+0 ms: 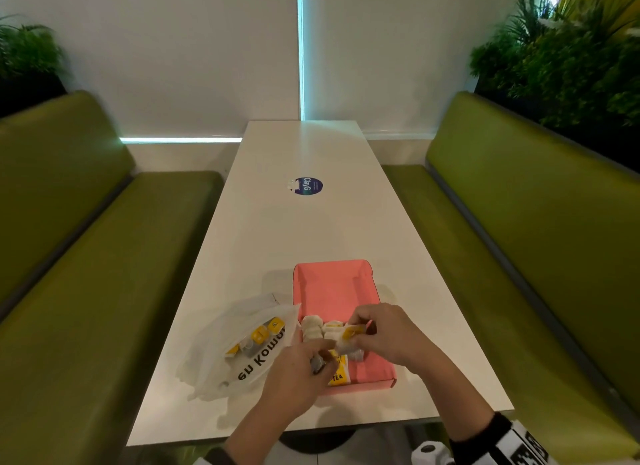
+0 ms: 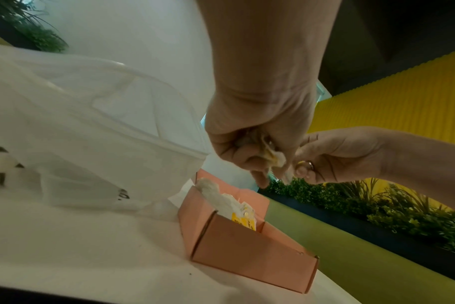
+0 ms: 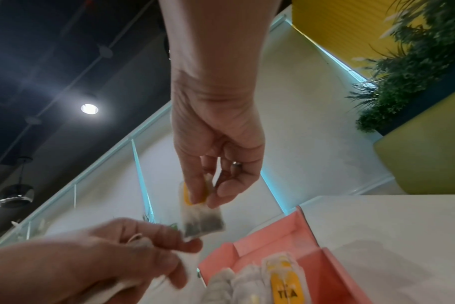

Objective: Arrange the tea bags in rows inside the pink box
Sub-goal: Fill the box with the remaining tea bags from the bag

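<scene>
Head view | right hand [image 1: 388, 333] pinching tea bag [image 3: 200, 220] over pink box [image 1: 332, 291] | left hand [image 1: 294, 371] clutching more bags | next: lowering it beside near row

My right hand [image 3: 216, 156] hangs above the pink box [image 3: 312, 242], thumb and fingers pinching a tea bag [image 3: 203, 220] by its yellow tag [image 3: 189, 195], so the pouch dangles below my fingertips. My left hand [image 3: 112, 259] reaches in from the lower left, fingers curled around other tea bags [image 3: 133, 242], one fingertip just beside the dangling pouch. In the box's near end lie several bags in a row [image 3: 247, 286], one with a yellow label reading TEA. The box sits on a white table [image 3: 390, 236].
</scene>
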A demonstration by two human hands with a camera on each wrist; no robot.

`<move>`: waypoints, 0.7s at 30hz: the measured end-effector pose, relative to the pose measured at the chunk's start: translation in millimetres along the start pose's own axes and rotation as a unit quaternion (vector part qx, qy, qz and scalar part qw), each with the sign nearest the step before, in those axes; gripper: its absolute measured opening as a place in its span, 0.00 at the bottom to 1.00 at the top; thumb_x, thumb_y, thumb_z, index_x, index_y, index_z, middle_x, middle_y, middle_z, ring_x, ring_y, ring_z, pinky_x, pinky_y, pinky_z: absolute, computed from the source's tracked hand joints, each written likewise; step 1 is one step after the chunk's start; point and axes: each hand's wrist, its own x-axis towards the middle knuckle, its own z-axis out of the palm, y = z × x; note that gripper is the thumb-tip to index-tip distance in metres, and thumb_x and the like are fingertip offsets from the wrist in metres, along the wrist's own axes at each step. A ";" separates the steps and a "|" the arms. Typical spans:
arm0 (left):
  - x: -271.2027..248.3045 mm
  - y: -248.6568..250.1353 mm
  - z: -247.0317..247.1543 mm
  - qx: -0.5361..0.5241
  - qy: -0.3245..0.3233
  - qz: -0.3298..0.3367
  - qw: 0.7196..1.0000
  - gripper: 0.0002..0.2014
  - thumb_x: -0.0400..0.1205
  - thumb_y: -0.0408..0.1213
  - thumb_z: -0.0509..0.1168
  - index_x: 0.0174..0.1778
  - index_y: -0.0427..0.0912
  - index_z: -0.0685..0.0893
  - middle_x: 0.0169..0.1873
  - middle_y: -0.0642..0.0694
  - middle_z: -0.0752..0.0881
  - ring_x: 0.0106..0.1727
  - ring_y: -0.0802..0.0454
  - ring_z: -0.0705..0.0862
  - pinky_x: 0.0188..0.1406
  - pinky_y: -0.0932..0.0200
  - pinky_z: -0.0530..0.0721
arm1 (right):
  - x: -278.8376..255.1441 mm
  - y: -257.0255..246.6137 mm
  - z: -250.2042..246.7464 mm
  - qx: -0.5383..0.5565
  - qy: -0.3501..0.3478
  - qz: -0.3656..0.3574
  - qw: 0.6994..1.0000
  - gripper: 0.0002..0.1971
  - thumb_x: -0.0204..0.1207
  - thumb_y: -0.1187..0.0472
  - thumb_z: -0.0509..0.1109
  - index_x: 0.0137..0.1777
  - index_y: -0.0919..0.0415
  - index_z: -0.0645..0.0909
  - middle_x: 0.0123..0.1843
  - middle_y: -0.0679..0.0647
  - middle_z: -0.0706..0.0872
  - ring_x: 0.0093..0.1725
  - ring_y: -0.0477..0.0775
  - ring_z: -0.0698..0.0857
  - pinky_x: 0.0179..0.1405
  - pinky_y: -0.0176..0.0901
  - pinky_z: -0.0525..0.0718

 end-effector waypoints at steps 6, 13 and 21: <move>-3.9 -17.5 1.3 0.154 -0.045 -0.084 0.984 0.16 0.78 0.47 0.65 0.61 0.50 0.77 0.48 0.53 0.85 0.49 0.55 0.82 0.42 0.65 0.77 | 20.8 29.9 18.1 -0.184 -0.020 0.086 0.979 0.12 0.70 0.69 0.67 0.32 0.55 0.70 0.38 0.51 0.75 0.39 0.51 0.74 0.28 0.34 0.67; -3.5 -21.5 9.1 0.237 -0.067 -0.074 0.966 0.12 0.81 0.51 0.60 0.56 0.53 0.82 0.52 0.52 0.86 0.54 0.54 0.83 0.55 0.61 0.81 | 25.4 32.9 38.3 -0.220 -0.102 0.103 0.965 0.12 0.76 0.69 0.59 0.32 0.60 0.66 0.31 0.47 0.65 0.37 0.50 0.72 0.24 0.31 0.61; -3.4 -26.3 10.4 0.247 -0.071 -0.076 0.963 0.12 0.81 0.51 0.60 0.56 0.54 0.84 0.52 0.52 0.85 0.55 0.54 0.82 0.54 0.62 0.79 | 31.1 42.7 59.0 -0.139 0.033 0.149 0.978 0.06 0.77 0.68 0.58 0.51 0.59 0.66 0.48 0.56 0.76 0.44 0.52 0.73 0.40 0.41 0.69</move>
